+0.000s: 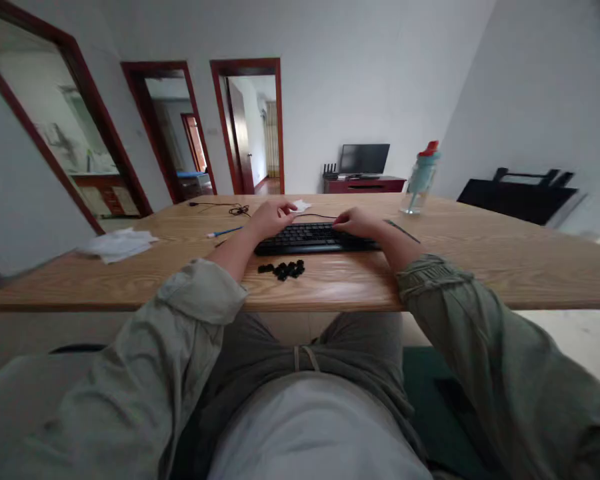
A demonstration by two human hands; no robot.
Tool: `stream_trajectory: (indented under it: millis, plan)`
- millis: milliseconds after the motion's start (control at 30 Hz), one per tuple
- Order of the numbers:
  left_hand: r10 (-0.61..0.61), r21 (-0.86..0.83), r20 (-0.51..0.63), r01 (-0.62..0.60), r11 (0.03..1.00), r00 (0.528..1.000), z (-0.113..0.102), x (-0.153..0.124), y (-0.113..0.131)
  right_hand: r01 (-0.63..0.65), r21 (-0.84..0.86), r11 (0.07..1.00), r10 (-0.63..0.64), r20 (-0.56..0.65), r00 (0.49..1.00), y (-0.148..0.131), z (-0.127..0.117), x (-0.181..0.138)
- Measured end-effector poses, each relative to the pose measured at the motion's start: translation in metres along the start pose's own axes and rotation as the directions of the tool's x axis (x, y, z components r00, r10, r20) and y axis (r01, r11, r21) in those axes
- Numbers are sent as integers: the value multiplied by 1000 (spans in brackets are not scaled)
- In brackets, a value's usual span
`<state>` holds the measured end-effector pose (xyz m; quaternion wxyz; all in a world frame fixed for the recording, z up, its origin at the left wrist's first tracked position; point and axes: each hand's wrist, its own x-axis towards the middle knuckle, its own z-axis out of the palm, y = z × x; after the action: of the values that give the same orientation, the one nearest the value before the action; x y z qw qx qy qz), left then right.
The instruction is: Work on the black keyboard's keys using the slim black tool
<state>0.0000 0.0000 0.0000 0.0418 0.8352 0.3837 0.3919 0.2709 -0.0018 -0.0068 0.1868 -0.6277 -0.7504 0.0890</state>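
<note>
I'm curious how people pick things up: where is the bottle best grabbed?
Probably around the middle of the bottle, with the right hand coming from the near right: it stands upright, tall and slim, and that hand is the nearer one.

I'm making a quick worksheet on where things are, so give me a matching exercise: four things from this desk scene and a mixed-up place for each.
1. keyboard
2. small black pieces
3. bottle
4. larger white heap

A. standing to the right, beyond the right hand
B. far to the left
C. partly under the right hand
D. clustered on the person's side of the keyboard

Pairs: 1-C, 2-D, 3-A, 4-B
</note>
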Motion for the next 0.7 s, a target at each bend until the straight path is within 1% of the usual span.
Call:
stream_trajectory:
  millis: [167,267,467,700]
  plan:
    - [-37,10,52,37,999,998,0,1,5,49,40,998,-47,-54,997,2,5,3]
    - [-39,23,47,38,999,998,0,-1,6,60,55,997,-57,-59,997,4,7,6]
    - [-60,35,54,59,998,997,0,-1,6,51,47,998,-48,-48,998,7,7,8]
    - [-74,59,95,69,996,993,0,0,5,-1,12,1000,2,-21,1000,0,0,0]
